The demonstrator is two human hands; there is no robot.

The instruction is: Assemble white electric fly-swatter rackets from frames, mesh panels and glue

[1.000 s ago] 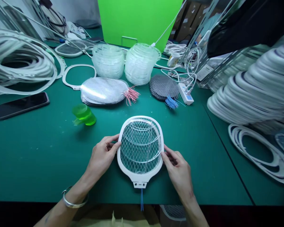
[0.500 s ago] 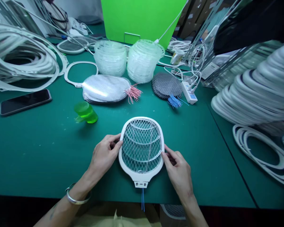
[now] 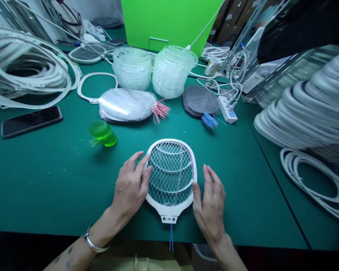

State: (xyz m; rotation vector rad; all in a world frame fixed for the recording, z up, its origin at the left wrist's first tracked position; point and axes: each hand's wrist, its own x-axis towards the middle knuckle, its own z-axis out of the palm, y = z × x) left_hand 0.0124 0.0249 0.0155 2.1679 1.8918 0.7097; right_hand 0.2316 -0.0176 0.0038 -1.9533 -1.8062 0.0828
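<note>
A white oval frame (image 3: pixel 168 210) with metal mesh lies flat on the green table (image 3: pixel 73 195), its narrow neck toward me and two blue wires hanging from it. My left hand (image 3: pixel 131 180) is at the frame's left rim, fingers apart, thumb over the edge. On the right side my right hand (image 3: pixel 211 203) has its thumb against the rim and its fingers raised and spread from the thumb. Neither hand grips the frame.
Beyond the frame lie silvery mesh sheets (image 3: pixel 127 105) with pink wires, dark mesh sheets (image 3: pixel 199 101) with blue wires, and a green tape dispenser (image 3: pixel 103 133). A phone (image 3: pixel 31 121) is at left; white frames (image 3: pixel 307 105) are stacked at right.
Both hands have loosened from the frame's rim and their fingers have opened. My left hand has turned and moved slightly forward. The frame has barely moved.
</note>
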